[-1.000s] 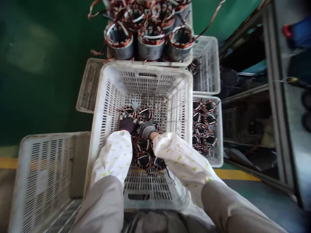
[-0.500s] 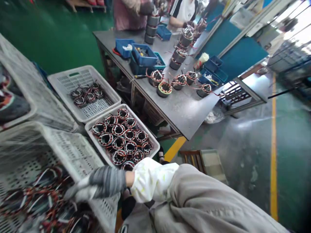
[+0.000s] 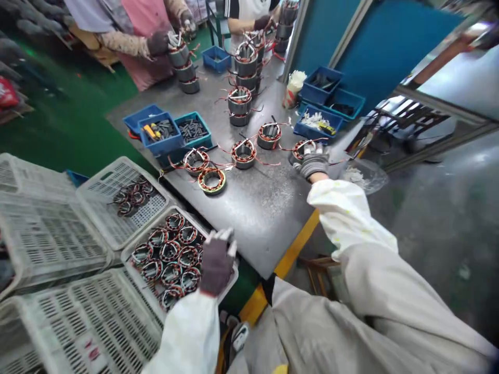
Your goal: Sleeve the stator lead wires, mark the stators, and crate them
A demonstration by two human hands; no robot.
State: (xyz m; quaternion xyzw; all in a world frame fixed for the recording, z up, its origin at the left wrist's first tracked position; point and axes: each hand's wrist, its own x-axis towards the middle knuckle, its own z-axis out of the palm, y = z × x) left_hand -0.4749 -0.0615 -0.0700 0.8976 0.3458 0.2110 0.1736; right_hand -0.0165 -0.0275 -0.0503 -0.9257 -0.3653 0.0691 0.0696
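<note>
- Hands well apart: the left hand (image 3: 217,262), in a dark glove with pale fingertips, is raised open and empty, its fingers held close together; the right hand (image 3: 314,161), in a grey knit glove, curls over a wound stator (image 3: 299,150), though I cannot tell whether it pinches it.
- That stator lies near the right corner of the tabletop (image 3: 253,218), just beside a blue bin (image 3: 317,122) of small parts.
- Below the left hand, rows of copper-wound stators (image 3: 169,252) fill a white perforated crate (image 3: 146,228) on the floor, off the tabletop's near left edge.
- Four more stators (image 3: 244,154) lie flat across the tabletop's middle, their red and white leads trailing; the one nearest the left edge has a yellow-green ring (image 3: 212,181).
- Stacked stators (image 3: 239,101) stand further back, and blue bins of parts (image 3: 156,134) sit along the left edge.
- At the far edge, a co-worker's gloved hand (image 3: 158,44) rests on another stack (image 3: 183,65).
- Risks: loose leads could snag a glove or a neighbouring stator and drag it; a heavy stator could slip from the knit glove, or tip off the edge if moved too close to it.
</note>
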